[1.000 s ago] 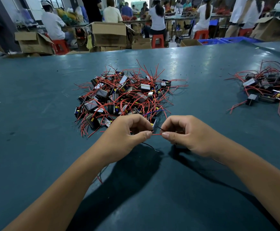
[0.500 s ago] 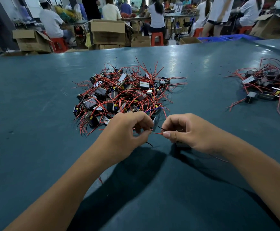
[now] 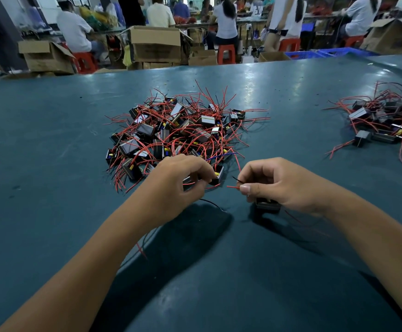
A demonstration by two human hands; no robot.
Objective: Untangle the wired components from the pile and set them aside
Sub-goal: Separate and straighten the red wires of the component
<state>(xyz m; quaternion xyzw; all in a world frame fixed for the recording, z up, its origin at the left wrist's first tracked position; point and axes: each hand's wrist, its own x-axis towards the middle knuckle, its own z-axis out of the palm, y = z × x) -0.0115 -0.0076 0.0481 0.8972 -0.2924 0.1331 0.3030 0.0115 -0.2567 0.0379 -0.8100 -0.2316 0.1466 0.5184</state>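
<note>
A tangled pile (image 3: pixel 178 130) of small black box components with red wires lies in the middle of the teal table (image 3: pixel 51 164). Just in front of it my left hand (image 3: pixel 178 185) pinches the wires of a black component (image 3: pixel 218 176) that sits at the pile's near edge. My right hand (image 3: pixel 279 183) pinches a red and a black wire end between thumb and forefinger, and a second black component (image 3: pixel 267 204) shows under its palm. The two hands are a little apart. A thin black wire (image 3: pixel 213 204) trails on the table below my left hand.
A smaller heap of the same wired components (image 3: pixel 384 121) lies at the table's right edge. Beyond the far edge stand cardboard boxes (image 3: pixel 156 44), red stools (image 3: pixel 226 52) and blue crates (image 3: pixel 334 52), with several seated people working.
My hands have drawn apart; the wire ends that met between them are now separated. A black component has come into sight under my right hand.
</note>
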